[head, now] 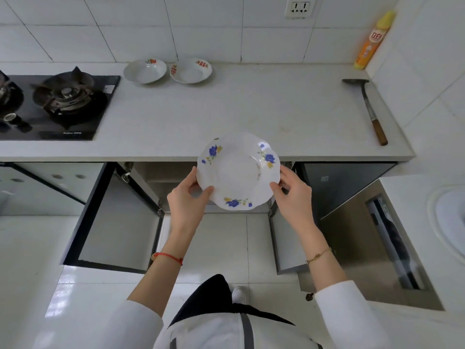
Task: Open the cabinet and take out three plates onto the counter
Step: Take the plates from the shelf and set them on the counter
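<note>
A: Holding position noted: white scalloped plate with blue flower sprigs (238, 172) sits in the air between both hands, just over the front edge of the pale grey counter (251, 109), roughly level and face up.

B: Reason for the two-handed hold?

A: Judgement only: a wide, thin rim is steadier pinched at opposite sides, and this keeps it flat for setting down. Left hand (187, 197) grips the left rim, thumb on top, fingers curled beneath. Right hand (293, 191) grips the right rim the same way, thumb on top. Both hands partly closed, clamped on the plate; neither is free.

B: Count so far?

A: Two white shallow plates with red markings (168, 71) rest side by side at the back of the counter, near the tiled wall, their rims touching or nearly so. This one looks like the third.

B: Cabinet?

A: Both doors of the under-counter cabinet (118, 217) stand swung open; the interior is mostly hidden behind plate and hands.

B: Surroundings?

A: Black gas hob (60, 107) to the left, wooden-handled metal spatula (370, 109) at right, well apart. Broad clear counter lies between them for placement.
</note>
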### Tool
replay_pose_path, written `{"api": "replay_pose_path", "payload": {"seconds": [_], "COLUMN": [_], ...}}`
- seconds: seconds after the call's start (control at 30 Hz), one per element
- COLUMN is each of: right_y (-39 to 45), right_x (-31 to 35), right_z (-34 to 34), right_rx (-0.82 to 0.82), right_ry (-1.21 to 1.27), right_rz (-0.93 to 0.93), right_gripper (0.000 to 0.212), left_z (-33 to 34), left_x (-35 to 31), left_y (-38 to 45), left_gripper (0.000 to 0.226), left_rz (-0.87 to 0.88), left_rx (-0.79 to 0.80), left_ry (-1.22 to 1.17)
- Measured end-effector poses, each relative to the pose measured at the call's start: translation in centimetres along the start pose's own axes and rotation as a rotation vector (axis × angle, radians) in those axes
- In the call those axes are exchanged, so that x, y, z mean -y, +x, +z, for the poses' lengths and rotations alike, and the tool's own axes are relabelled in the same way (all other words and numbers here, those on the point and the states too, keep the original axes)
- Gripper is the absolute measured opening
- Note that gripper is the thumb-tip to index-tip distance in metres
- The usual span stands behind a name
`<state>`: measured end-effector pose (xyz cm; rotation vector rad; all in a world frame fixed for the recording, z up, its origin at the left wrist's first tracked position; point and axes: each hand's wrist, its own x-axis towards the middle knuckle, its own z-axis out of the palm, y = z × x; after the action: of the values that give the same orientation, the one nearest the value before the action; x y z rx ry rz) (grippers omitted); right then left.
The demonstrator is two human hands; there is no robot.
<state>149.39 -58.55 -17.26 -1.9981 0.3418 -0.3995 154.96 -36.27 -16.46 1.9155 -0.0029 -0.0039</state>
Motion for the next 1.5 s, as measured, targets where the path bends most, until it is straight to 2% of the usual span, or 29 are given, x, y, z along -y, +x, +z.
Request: {"api": "replay_pose_path", "payload": {"seconds": [0.1,0.23,0.37,0.97,1.5], "right_y": [2.0,4.8,8.5,30.4,42.1], "right_x": [-0.1,-0.4,-1.1,-1.0,-2.9], "right_z": [-0.3,-0.2,0.5,5.7,8.2], "right_rx": [-0.007,-0.01,-0.005,-0.104,-0.054], "right_ry": [-0.022,-0.004,0.014,0.003,-0.006], "right_rz": [-0.005,0.008,0.043,0.086,0.16], "right_gripper": [0.042,0.042,0.042,0.042,0.046], "left_z": [0.9,2.1,3.5,8.5,12.5], "left_x": [-0.7,-1.4,-1.5,-3.0,-3.1], "left_y": [1.6,4.7,8.4,32.6,43.4], "left_gripper": [0.051,0.057,0.052,0.052,0.059], "left_rz": [0.033,-0.002,0.009,0.063,-0.029], "left_rx": [0.001,-0.005,0.01,0.09,0.058], "left_ry": [0.011,0.04,0.027,0.023,0.057]}}
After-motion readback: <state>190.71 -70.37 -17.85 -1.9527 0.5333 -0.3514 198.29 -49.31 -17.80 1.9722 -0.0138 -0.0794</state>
